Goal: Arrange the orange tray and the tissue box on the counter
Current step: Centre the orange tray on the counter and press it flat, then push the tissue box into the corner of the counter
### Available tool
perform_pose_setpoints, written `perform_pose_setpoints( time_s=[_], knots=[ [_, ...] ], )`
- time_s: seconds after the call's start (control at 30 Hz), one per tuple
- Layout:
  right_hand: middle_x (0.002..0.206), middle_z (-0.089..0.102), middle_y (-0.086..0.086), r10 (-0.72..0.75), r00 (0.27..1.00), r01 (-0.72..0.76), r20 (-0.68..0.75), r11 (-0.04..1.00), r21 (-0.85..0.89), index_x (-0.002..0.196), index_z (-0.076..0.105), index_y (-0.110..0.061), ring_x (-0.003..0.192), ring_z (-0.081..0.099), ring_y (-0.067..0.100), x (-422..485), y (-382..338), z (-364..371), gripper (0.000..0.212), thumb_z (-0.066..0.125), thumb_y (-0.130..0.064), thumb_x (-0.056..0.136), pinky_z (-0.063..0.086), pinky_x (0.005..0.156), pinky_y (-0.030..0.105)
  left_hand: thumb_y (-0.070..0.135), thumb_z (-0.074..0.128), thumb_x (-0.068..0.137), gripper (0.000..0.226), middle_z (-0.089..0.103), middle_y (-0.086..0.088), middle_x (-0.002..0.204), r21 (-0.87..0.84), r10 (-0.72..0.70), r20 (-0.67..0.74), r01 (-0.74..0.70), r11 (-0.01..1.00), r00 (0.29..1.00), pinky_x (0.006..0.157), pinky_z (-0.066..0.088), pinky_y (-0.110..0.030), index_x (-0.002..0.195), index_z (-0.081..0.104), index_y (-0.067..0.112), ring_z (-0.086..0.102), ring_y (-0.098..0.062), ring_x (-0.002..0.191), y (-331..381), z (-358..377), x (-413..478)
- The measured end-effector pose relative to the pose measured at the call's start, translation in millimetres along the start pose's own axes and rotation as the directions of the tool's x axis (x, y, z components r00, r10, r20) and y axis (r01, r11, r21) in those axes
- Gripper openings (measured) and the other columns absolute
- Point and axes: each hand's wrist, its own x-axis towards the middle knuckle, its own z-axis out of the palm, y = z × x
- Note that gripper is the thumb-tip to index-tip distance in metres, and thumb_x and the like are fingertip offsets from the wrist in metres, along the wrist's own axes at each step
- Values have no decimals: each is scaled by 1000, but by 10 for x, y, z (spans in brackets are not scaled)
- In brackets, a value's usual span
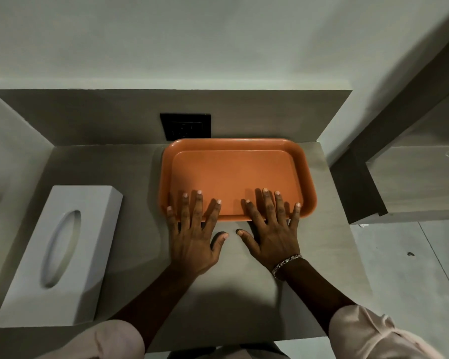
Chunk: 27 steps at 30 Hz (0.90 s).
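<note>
My left hand [192, 237] and right hand [272, 229] lie flat, fingers spread, on the near rim of the orange tray [233, 174], grasping nothing. The tissue box [60, 255] stays at the bench [244, 294] left edge

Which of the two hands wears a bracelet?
The right hand has a silver chain bracelet at its wrist. The left hand has a bare wrist. Both lie flat, fingers on the near rim of the tray.

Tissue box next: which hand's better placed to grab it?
Left. The left hand lies flat on the orange tray's near rim, on the side toward the tissue box, with bare counter between. The right hand would probably have to cross over the left.
</note>
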Motion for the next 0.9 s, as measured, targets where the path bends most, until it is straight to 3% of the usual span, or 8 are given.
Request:
perform_pose_setpoints(
  time_s=[0.23, 0.4, 0.5, 0.63, 0.77, 0.9],
  knots=[
    [165, 17, 12, -16, 1000, 15, 13, 1000, 23, 155, 14, -37, 152, 12, 39, 16, -5, -48, 80, 30, -77, 87, 8, 115, 72, 67, 33, 91, 78, 12, -16, 166, -65, 7, 24, -5, 998, 1000, 120, 4, -66, 155, 15, 26, 5, -40, 153, -11, -124, -17],
    [166, 14, 11, -150, 988, 154, -37, 974, 167, 156, 2, -38, 153, 9, 35, -31, -320, -227, 79, 28, -73, 90, 4, 117, 66, 48, 52, 91, 79, 13, -18, 164, -263, -44, -110, 13, 965, 993, 120, 17, -65, 154, 21, 14, 6, -39, 153, -233, -381, -208],
    [166, 16, 11, -287, 954, 301, -89, 918, 258, 156, 2, -35, 153, 10, 34, -85, -640, -323, 78, 33, -66, 92, 10, 119, 63, 45, 53, 90, 80, 12, -21, 164, -297, -200, -126, 155, 942, 972, 121, 15, -64, 154, 20, 10, 4, -38, 153, -508, -569, -403],
    [165, 20, 9, -481, 863, 503, -155, 788, 355, 154, 23, -26, 153, 14, 29, -148, -1127, -403, 74, 48, -56, 92, 13, 121, 57, 44, 58, 86, 85, 12, -20, 164, -269, -382, -111, 342, 900, 918, 121, 13, -65, 154, 18, 11, 3, -39, 153, -912, -770, -749],
    [164, 21, 13, -611, 788, 593, -81, 715, 371, 153, 28, -21, 151, 20, 31, -120, -1552, -390, 74, 48, -58, 92, 16, 121, 57, 52, 53, 83, 90, 9, -17, 166, -238, -528, -78, 499, 834, 846, 121, 8, -66, 155, 12, 17, 0, -38, 153, -1234, -888, -971],
    [164, 18, 16, -686, 727, 655, -3, 692, 304, 153, 28, -19, 152, 16, 35, -45, -1845, -277, 77, 36, -65, 91, 18, 120, 60, 60, 55, 79, 98, 4, -16, 166, -217, -605, -30, 586, 781, 796, 120, 11, -67, 156, 6, 22, 3, -40, 153, -1479, -909, -1091]
  ],
)
